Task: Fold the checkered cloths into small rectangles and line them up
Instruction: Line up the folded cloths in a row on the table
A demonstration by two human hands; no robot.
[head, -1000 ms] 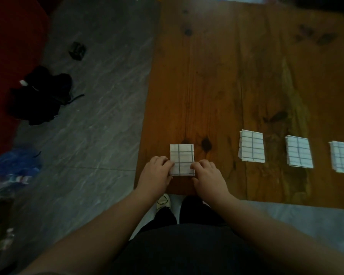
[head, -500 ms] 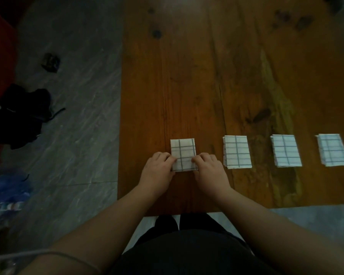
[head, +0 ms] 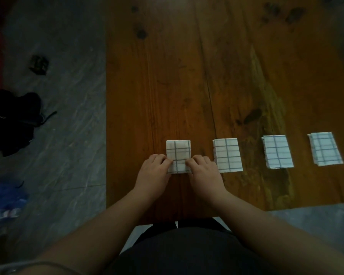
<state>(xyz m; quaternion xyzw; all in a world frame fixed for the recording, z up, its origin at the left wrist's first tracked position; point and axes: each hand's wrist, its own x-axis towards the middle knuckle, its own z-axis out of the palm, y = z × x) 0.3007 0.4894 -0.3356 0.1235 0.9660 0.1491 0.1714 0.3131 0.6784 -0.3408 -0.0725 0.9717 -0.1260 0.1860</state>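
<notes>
A folded white cloth with a dark grid pattern [head: 178,150] lies on the wooden table [head: 167,76], leftmost in a row. My left hand [head: 154,172] grips its near left corner with curled fingers. My right hand [head: 204,173] grips the near right corner the same way. Both hands cover the cloth's near part. Three more folded checkered cloths continue the row to the right: one close by [head: 227,155], the middle one [head: 277,151] and the far right one [head: 325,150]. Their far edges sit roughly level.
The table's left edge runs just left of my left hand, with grey floor [head: 68,135] beyond. On the floor lie a black bundle [head: 14,120], a small dark object [head: 38,64] and a blue bag [head: 4,197]. The table's near edge is by my lap.
Both hands slid the leftmost cloth to the right and a little away from me, closing the gap to the neighbouring cloth. The view has also shifted right.
</notes>
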